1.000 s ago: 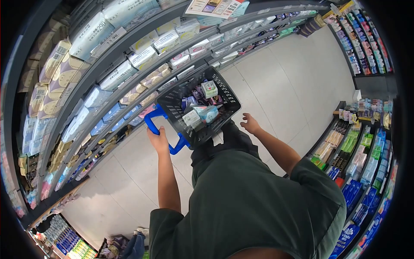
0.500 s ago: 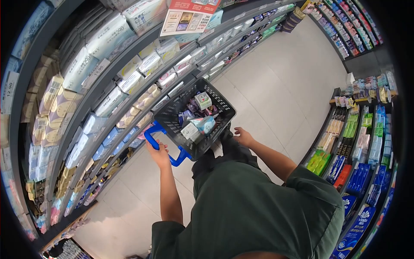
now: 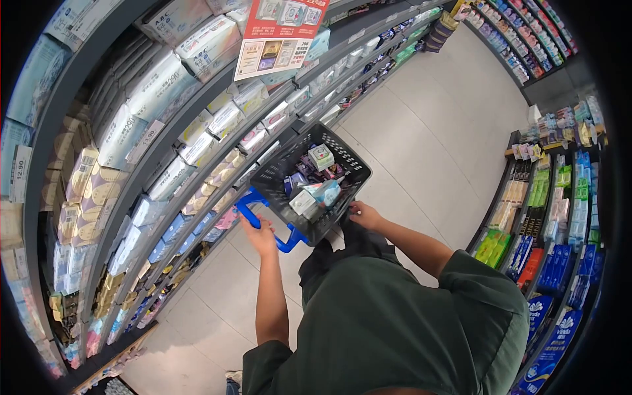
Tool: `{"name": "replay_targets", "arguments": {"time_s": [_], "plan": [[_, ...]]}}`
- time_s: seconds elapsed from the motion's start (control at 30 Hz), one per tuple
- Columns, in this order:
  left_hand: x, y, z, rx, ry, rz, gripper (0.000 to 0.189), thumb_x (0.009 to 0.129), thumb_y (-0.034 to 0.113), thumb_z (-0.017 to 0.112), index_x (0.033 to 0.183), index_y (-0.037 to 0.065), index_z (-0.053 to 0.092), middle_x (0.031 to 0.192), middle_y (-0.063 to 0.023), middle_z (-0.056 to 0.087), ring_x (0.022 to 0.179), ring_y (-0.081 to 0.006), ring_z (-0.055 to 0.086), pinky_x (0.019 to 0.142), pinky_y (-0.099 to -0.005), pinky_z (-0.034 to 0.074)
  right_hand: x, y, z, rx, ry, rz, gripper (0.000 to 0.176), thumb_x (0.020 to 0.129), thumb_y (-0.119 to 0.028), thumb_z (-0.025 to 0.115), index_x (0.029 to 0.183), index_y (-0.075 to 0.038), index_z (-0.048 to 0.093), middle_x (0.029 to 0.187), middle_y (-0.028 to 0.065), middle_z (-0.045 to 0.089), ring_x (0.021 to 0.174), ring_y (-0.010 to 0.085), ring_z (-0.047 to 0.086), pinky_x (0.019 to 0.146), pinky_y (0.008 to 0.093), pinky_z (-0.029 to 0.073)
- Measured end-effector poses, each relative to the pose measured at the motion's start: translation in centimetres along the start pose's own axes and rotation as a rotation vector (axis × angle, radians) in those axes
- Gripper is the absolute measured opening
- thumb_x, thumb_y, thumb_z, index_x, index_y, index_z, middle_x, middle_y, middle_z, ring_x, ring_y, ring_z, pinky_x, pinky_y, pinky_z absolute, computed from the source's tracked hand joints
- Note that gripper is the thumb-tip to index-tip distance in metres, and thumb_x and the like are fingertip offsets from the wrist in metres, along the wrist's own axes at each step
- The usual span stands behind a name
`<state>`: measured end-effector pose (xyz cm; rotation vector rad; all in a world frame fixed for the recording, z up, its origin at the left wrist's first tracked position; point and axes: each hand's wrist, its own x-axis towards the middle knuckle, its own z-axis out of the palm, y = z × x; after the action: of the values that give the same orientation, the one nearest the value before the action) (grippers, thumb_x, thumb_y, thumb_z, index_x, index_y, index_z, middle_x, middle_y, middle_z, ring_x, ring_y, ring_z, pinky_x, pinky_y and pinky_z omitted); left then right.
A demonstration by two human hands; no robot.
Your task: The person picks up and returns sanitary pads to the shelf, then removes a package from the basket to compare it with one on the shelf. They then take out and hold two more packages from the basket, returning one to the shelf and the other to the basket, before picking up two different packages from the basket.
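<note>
Beside the shop shelves [image 3: 197, 99], gripped the black shopping basket [image 3: 273, 181] by its blue handle [image 3: 247, 212] with the left hand [image 3: 259, 234], maybe to keep the packs [image 3: 321, 157] inside. Had the right hand [image 3: 366, 215] near the basket; couldn't tell if holding.

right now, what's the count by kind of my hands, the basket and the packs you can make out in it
Bare hands: 2
Black shopping basket: 1
Boxy white packs: 2
Light-blue packet: 1
Total: 6

Purple packs overlap too much to count; left out.
</note>
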<state>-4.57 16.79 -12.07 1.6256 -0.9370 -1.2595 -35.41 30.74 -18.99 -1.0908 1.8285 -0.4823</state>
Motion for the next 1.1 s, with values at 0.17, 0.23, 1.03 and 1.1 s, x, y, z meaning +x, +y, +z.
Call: {"name": "replay_targets", "arguments": {"time_s": [0.17, 0.23, 1.03, 1.1], "plan": [[-0.4, 0.1, 4.0, -0.034, -0.062, -0.012, 0.073, 0.089, -0.004, 0.049, 0.150, 0.014, 0.014, 0.106, -0.0106, 0.055, 0.070, -0.0141, 0.060, 0.051, -0.0252, 0.048, -0.1, 1.0, -0.7, 0.011, 0.007, 0.054, 0.059, 0.077, -0.026, 0.071, 0.126, -0.002, 0.050, 0.107, 0.0153, 0.064, 0.100, 0.0311, 0.062, 0.087, 0.0390, 0.049], [-0.7, 0.2, 5.3, -0.040, -0.084, -0.015, 0.073, 0.089, -0.004, 0.049, 0.150, 0.016, 0.014, 0.105, -0.0105, 0.055, 0.070, -0.0145, 0.060, 0.051, -0.0257, 0.048, -0.4, 1.0, -1.2, 0.024, 0.012, 0.064, 0.059, 0.077, -0.026, 0.071, 0.126, -0.002, 0.050, 0.107, 0.0149, 0.064, 0.100, 0.0310, 0.062, 0.087, 0.0389, 0.049], [-0.8, 1.9, 19.6, -0.043, -0.312, -0.066, 0.088, 0.088, -0.001, 0.057, 0.151, 0.020, 0.001, 0.099, -0.0117, 0.054, 0.081, -0.0207, 0.063, 0.060, -0.0331, 0.056, 2.4, -9.0, -7.6, 0.265, -0.029, -0.248, 0.051, 0.084, -0.024, 0.068, 0.125, 0.000, 0.052, 0.109, 0.0188, 0.063, 0.101, 0.0288, 0.063, 0.090, 0.0380, 0.049], [-0.1, -0.1, 21.0, 0.063, -0.337, 0.105, 0.088, 0.088, 0.001, 0.059, 0.152, 0.015, 0.000, 0.102, -0.0134, 0.055, 0.084, -0.0206, 0.063, 0.065, -0.0327, 0.055, 2.3, -10.0, -8.9, 0.235, -0.084, -0.307, 0.057, 0.082, -0.029, 0.069, 0.126, 0.002, 0.050, 0.114, 0.0212, 0.060, 0.105, 0.0320, 0.061, 0.091, 0.0393, 0.048]]}}
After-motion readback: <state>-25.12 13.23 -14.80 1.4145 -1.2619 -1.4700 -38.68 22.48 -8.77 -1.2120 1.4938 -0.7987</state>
